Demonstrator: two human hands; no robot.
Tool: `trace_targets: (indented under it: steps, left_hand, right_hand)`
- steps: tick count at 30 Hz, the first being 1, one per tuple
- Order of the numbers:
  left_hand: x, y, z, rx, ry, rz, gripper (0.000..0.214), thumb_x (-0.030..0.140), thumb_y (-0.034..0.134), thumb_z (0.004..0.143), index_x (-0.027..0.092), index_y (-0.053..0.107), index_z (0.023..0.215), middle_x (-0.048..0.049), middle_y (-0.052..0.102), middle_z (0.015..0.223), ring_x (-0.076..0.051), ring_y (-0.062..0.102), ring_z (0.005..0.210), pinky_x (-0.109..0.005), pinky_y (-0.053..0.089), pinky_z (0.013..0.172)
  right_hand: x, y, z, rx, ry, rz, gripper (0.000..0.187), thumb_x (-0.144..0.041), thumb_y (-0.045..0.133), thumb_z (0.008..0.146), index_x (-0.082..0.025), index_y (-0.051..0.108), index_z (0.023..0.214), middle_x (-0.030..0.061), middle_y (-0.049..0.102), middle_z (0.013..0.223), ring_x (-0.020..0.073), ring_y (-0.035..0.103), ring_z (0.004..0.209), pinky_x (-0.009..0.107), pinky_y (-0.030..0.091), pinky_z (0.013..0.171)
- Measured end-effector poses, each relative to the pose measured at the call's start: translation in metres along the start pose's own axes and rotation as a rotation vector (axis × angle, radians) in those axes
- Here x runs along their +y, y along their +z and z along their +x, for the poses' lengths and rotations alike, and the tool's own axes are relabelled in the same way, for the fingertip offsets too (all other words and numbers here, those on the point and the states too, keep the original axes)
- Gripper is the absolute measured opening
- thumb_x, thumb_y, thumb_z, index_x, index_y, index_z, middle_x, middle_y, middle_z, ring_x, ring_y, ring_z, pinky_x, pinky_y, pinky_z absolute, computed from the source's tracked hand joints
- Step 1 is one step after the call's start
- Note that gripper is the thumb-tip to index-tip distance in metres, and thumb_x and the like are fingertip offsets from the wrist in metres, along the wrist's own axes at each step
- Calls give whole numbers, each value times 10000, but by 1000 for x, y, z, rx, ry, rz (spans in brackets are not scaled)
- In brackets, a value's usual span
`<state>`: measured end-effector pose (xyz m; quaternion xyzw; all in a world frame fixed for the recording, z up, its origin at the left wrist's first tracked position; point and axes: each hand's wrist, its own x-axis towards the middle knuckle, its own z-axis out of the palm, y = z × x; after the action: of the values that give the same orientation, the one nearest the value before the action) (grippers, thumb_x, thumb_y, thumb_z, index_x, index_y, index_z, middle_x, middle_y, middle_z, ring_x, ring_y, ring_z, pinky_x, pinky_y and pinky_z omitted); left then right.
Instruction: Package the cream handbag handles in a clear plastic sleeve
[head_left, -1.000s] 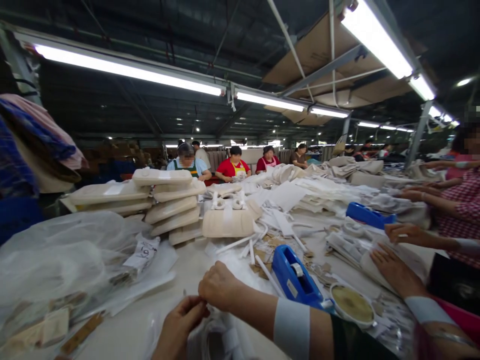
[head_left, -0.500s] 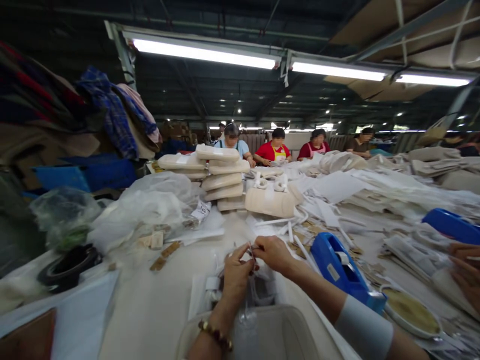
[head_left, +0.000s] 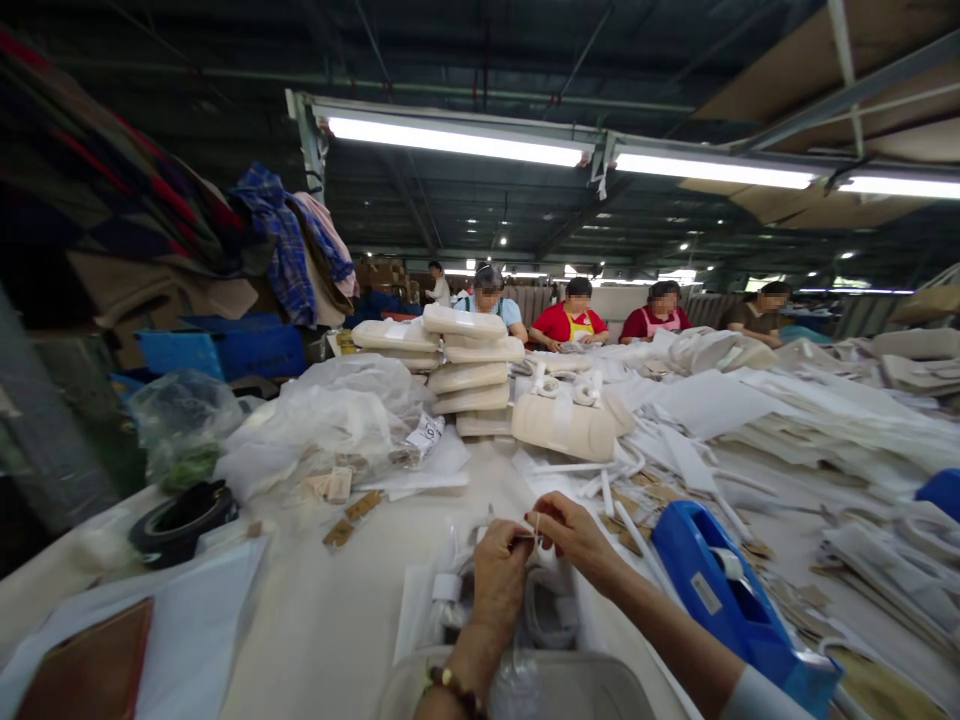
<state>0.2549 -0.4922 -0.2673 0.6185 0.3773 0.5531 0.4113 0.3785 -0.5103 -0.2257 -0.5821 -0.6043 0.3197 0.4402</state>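
Over the near middle of the table my left hand (head_left: 501,570) and my right hand (head_left: 564,530) meet with their fingertips almost touching. The right fingers pinch a thin white cord (head_left: 536,527) that runs between the two hands. My left thumb and finger are closed too, but what they hold is small and mostly hidden. Directly beneath lies a pale beige bag (head_left: 592,685), its coiled, wrapped strap (head_left: 550,610) showing between my forearms. Clear plastic (head_left: 517,675) covers part of it.
A blue tape dispenser (head_left: 720,590) stands close to my right forearm. Stacked beige bags (head_left: 472,375) rise ahead, beside crumpled plastic (head_left: 322,410). Brown card pieces (head_left: 351,518), a black tape roll (head_left: 184,525) and a brown flat case (head_left: 90,665) lie left. Several co-workers sit across.
The view has swung left and up, so everything sits lower and further right. My hands stay together over the bag; the left hand has turned so its back shows more.
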Motion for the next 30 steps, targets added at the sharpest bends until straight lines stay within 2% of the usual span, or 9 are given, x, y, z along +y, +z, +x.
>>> trace_targets:
  steps: [2,5,10,15,18,21,23,26,30]
  left_hand:
    - [3,0,-1,20,-10,-28,97,230,589,628,201,666,577,-23,634,647,-190,574,690,-314,444,688]
    - [5,-5,-1,77,-40,-94,120,305,617,641,203,680,635,-23,658,684,-188,593,717,-312,457,718]
    - [8,-14,2,195,-120,-228,282,448,617,699,173,648,750,-10,651,654,-169,621,629,-286,494,647]
    - [8,-17,2,232,-116,-293,310,451,643,694,160,634,800,-19,649,657,-166,629,626,-285,510,661]
    - [-3,-14,2,264,-112,-295,419,437,639,703,157,578,1010,-68,663,881,-167,641,661,-310,533,656]
    - [-18,-10,-1,296,-27,-29,405,320,590,754,153,516,1116,-140,615,1081,-213,650,817,-373,549,719]
    - [-26,-6,-5,202,140,262,261,173,520,784,157,566,1041,-140,630,1077,-256,616,986,-447,511,865]
    - [-27,-1,-11,14,364,662,291,21,460,773,172,628,957,-125,625,1162,-308,504,1194,-527,409,991]
    - [-22,2,-14,-87,387,938,318,30,448,833,198,614,1045,-104,580,1276,-317,443,1267,-553,377,990]
  right_hand:
    - [5,0,1,59,12,45,247,-443,469,763,-201,519,773,-41,520,587,120,523,511,227,380,450]
    - [10,-1,2,136,19,70,164,-300,519,682,-199,541,809,-18,544,706,125,552,576,228,401,466]
    - [4,4,-1,134,-61,71,361,-101,628,529,-224,662,867,-23,578,810,114,549,644,242,440,572]
    - [-5,11,10,101,-87,128,42,-233,683,613,-216,650,632,-31,564,651,114,526,601,247,438,569]
    - [-6,14,21,72,-48,225,132,-334,650,637,-207,614,639,-38,576,575,126,557,552,241,431,501]
    - [-6,17,26,93,-14,342,229,-419,634,638,-197,595,683,-29,606,589,135,598,577,240,446,511]
    - [-7,18,26,126,7,408,264,-439,658,620,-191,592,683,-30,603,577,122,583,555,225,425,495]
    - [-3,17,27,193,45,482,284,-434,706,583,-182,592,646,-38,569,507,93,519,483,210,377,457]
    - [7,11,34,332,126,567,335,-461,741,534,-192,568,632,-21,585,520,103,537,484,230,421,469]
